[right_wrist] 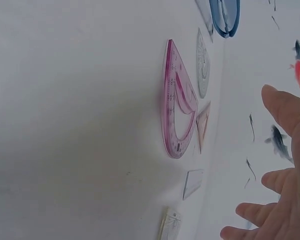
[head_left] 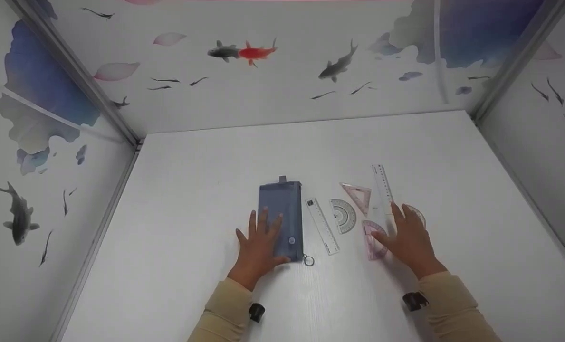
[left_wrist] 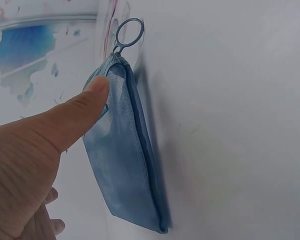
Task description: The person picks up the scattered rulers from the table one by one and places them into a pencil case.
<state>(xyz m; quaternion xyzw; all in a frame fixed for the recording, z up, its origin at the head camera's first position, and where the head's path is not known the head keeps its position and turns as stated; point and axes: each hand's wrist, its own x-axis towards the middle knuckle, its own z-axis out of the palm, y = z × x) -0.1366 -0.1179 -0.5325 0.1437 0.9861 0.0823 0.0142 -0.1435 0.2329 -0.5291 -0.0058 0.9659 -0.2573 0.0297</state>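
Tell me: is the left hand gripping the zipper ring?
No, the left hand lies flat on the blue pouch, apart from the ring.

On the table [head_left: 177,199], the pouch [head_left: 282,209] lies at centre under the left hand [head_left: 258,247]. At its 3 o'clock come a short ruler [head_left: 322,225], a protractor [head_left: 343,214], a set square [head_left: 358,195] — then a long ruler [head_left: 383,185], the right hand [head_left: 408,237] at its 6 o'clock.
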